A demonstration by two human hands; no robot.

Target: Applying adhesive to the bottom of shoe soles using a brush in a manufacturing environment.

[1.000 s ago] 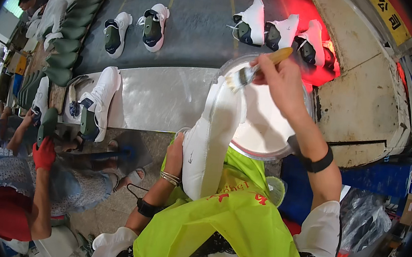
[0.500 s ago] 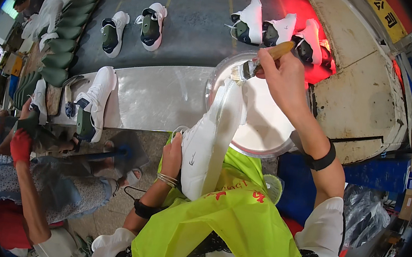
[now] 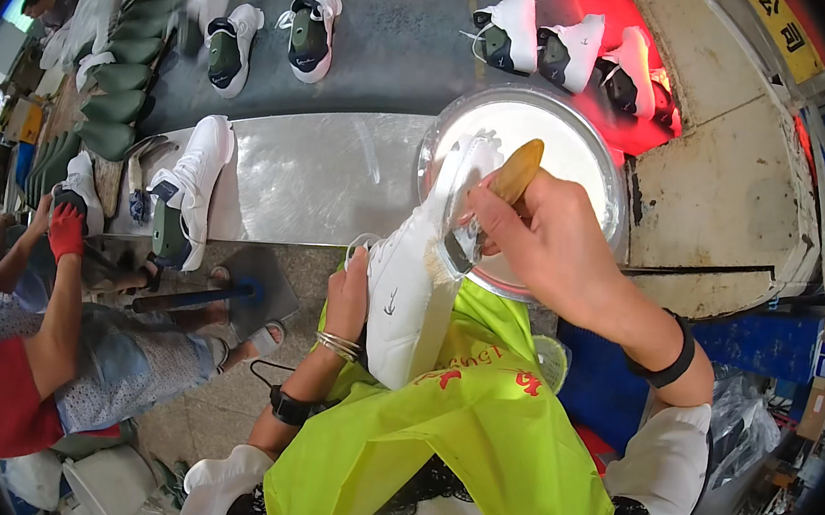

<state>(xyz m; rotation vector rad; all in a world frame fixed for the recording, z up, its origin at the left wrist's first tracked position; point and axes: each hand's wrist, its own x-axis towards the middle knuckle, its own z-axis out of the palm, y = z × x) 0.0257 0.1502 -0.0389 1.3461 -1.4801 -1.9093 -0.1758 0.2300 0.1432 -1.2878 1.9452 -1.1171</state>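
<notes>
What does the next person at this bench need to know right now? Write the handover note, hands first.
Left hand: grips the white shoe from its left side, sole up, over the yellow-green apron.
Right hand: holds a wooden-handled brush, bristles down on the sole.
Round basin of white liquid: on the bench just behind the shoe.
Done: brush is on the sole; how much of it is coated cannot be told.
Left: one more white shoe lies on the metal benchtop; other shoes sit on the dark belt behind. A person in a red glove works to the left.
</notes>
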